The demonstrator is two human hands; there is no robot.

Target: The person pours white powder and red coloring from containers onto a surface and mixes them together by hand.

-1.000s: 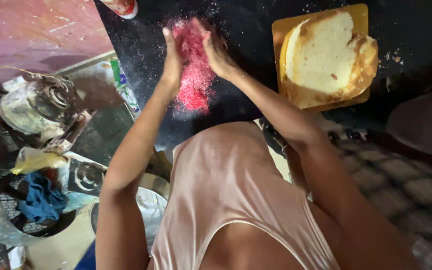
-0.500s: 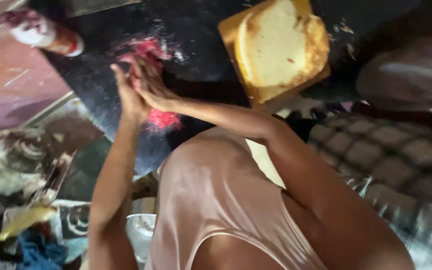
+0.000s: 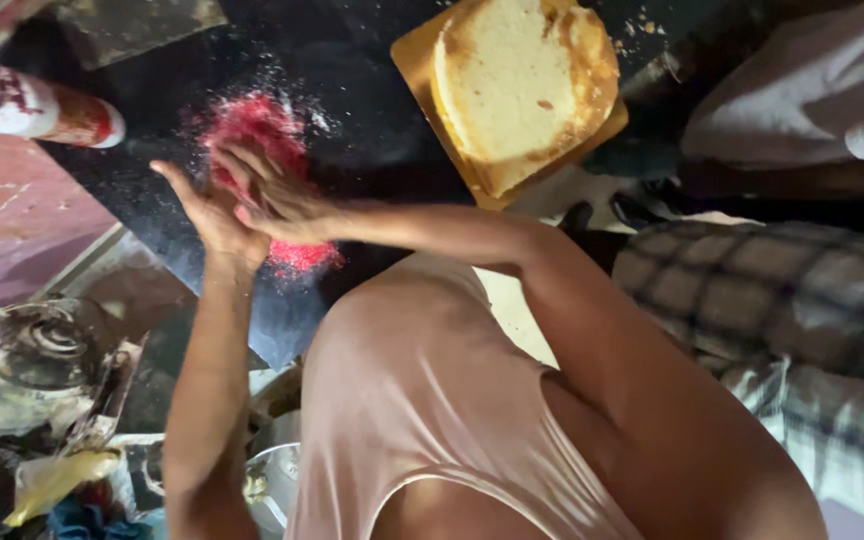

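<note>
Red powder (image 3: 257, 140) lies beneath the open left hand (image 3: 214, 215) and right hand (image 3: 277, 200), pressed together; sponge cake (image 3: 522, 85) sits nearby.

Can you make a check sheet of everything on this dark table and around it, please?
Surface: dark countertop, dusted with specks.
Job's things: red powder heaped under the hands; round pale cake on a yellow board.
Clutter: red-and-white bottle lying on its side; crumbs by the cake.
Hands: left hand and right hand pressed together, palms touching, above the powder.
Cables: nothing seen.
Surroundings: checked cloth at right; jumbled items at lower left.
</note>
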